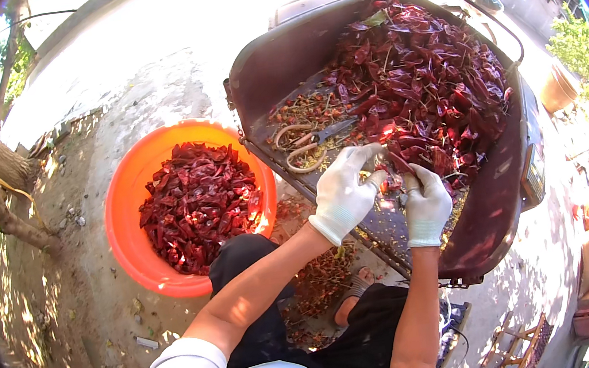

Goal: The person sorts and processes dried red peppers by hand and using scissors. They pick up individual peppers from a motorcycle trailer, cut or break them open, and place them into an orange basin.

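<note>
Both my hands wear white knit gloves and meet over the near edge of a dark maroon cart bed (pixel 257 60). My right hand (pixel 427 204) has its fingers closed on a dried red chili pepper (pixel 399 161). Close beside it, my left hand (pixel 349 188) is pinched, with a bit of red chili showing at its fingertips. Whether both hold the same pepper I cannot tell. A large heap of dried red chilies (pixel 430 86) fills the bed's far right side. Scissors with tan loop handles (pixel 297 147) lie left of the heap, among stems and seeds.
To the left, an orange basin (pixel 122 227) on the ground holds cut red chili pieces (pixel 197 203). Stems and scraps (pixel 324 276) litter the ground between my legs. A tree trunk (pixel 1 157) stands at far left. A small wooden stool (pixel 524 347) is at lower right.
</note>
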Available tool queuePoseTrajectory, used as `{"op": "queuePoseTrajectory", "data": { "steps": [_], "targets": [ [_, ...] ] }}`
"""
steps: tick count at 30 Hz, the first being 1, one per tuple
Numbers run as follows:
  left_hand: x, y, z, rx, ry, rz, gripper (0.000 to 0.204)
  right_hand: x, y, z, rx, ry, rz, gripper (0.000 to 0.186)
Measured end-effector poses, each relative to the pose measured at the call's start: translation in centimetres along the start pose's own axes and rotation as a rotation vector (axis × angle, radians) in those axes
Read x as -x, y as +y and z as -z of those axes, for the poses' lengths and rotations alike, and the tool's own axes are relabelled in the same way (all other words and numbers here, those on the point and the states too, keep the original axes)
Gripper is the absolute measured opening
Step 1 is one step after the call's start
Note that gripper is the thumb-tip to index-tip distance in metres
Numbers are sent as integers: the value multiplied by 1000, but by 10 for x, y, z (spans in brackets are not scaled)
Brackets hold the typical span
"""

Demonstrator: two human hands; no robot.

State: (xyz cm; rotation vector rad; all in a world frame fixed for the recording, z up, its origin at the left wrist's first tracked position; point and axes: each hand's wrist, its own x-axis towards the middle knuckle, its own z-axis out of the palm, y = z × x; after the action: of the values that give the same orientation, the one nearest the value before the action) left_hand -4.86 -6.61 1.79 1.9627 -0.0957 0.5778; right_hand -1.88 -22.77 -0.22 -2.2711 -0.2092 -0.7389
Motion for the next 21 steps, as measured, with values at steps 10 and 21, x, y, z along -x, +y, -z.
{"op": "queuePoseTrajectory", "data": {
  "steps": [10,21],
  "targets": [
    [-3,-25,9,-519,-176,-277,16,5,-26,14,-51,-96,143,29],
    [-2,-14,19,-143,-238,-42,19,5,-15,22,-760,-423,-614,63]
  ]
}}
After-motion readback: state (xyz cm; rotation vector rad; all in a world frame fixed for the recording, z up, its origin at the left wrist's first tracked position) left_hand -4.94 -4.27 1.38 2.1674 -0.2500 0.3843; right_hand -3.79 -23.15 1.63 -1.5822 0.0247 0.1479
